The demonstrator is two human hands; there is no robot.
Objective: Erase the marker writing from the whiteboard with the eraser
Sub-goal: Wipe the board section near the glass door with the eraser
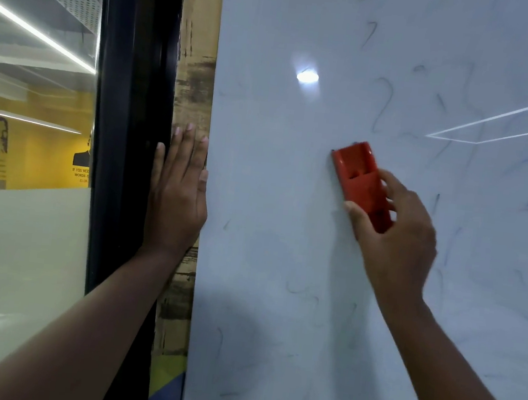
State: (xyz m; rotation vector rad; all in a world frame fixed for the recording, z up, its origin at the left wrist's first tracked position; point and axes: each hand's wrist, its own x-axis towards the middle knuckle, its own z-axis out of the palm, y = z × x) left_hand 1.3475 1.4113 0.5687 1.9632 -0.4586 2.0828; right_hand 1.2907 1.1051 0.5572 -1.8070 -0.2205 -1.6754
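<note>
Right hand (393, 234) grips the red eraser (361, 183) flat against the whiteboard (265, 265), left hand (177, 196) braces flat-fingered at its edge, and only faint marker streaks (383, 105) look left to clear.

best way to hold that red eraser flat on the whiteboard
Grip the red eraser across its long side edges at the lower half, coming from below right, as the right hand does. Its long, narrow body tilts up-left, flat against the whiteboard, leaving only the sides and back to hold.

Right hand (393, 234) hides the eraser's (359, 174) lower end.
</note>
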